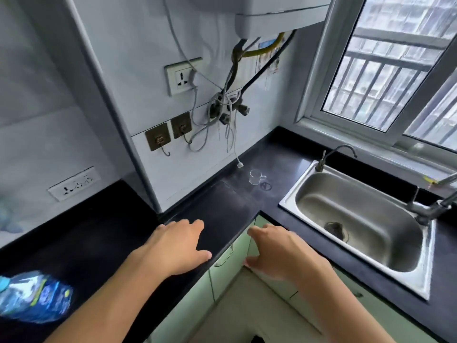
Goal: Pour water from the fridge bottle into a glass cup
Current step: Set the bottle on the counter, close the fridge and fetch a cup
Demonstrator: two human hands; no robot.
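Note:
A small clear glass cup (256,177) with a handle stands upright on the black counter (103,233) in the far corner, left of the sink. A plastic water bottle (34,297) with a blue label and light-blue cap stands on the counter at the lower left edge of the view. My left hand (176,246) hovers palm down over the counter's front edge, fingers apart, holding nothing. My right hand (277,251) is beside it, in front of the green cabinet, also open with nothing in it. Both hands are well short of the cup and away from the bottle.
A steel sink (358,219) with a thin faucet (333,154) fills the right side. Loose cables (222,115) hang from the wall behind the cup, one end dangling just above the counter. Wall sockets, two hooks and a window (395,70) surround the corner.

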